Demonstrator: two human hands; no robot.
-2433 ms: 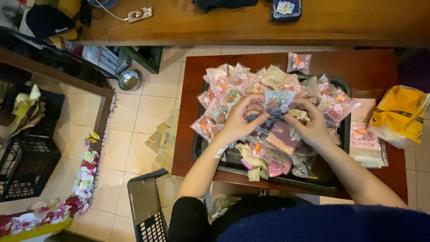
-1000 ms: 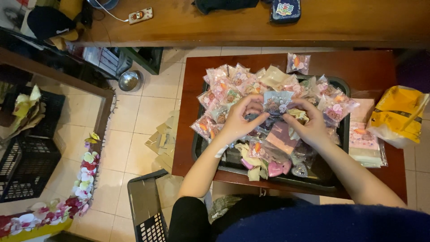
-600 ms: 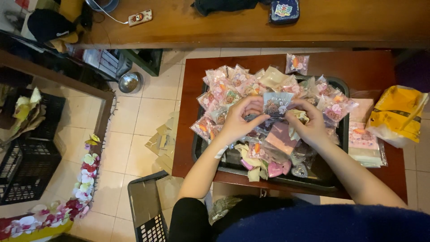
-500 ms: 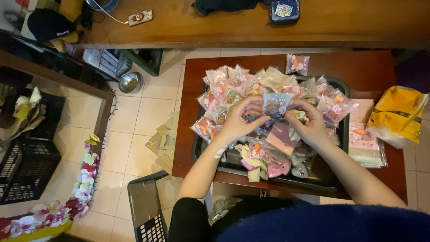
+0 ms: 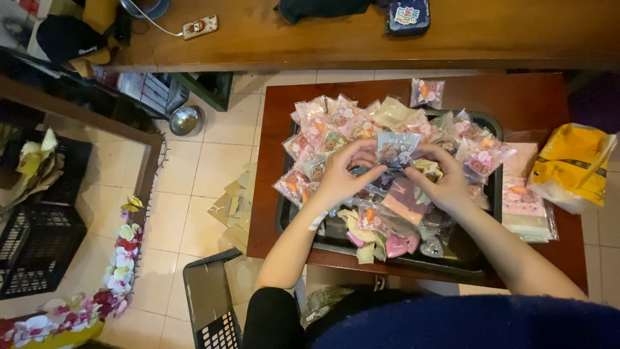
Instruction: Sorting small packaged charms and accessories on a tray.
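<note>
Our left hand point(image 5: 341, 173) and right hand point(image 5: 440, 179) meet over the black tray point(image 5: 492, 194), both pinching one small clear packet point(image 5: 395, 148) by its edges, fingers closed on it; we hold it just above the heap of similar pink packets point(image 5: 323, 129) filling the tray; the tray sits on a dark red table point(image 5: 536, 97); a yellow bag point(image 5: 571, 168) lies at the right; a lone packet point(image 5: 427, 92) rests beyond the tray.

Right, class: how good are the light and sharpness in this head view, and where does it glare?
Head view: warm indoor light, lines bowed toward the edges; glare on the clear packets in the tray; both hands, left hand and right hand, are slightly soft on one small packet.
</note>
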